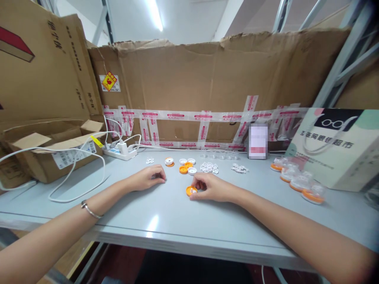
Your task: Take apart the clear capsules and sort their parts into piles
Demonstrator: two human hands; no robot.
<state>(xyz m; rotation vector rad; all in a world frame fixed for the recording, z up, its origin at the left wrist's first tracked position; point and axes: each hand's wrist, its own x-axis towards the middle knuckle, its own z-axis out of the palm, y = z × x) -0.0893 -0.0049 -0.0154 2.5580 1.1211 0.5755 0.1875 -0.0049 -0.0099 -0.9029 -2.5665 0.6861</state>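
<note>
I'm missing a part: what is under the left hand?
The left hand rests curled on the grey table; nothing shows past its fingers. What the palm covers is hidden. The right hand holds an orange cap.

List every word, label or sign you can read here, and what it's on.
"眼镜超市" ends the line on the paper bag; earlier characters unclear.
Tape: red print, too small.
Sticker on cardboard wall: unreadable.
Left carton: characters blurred.
Box label: too small.
Standing card: blurred out.

Label (257, 141) blurred; L hand (149, 176) contents hidden
</note>
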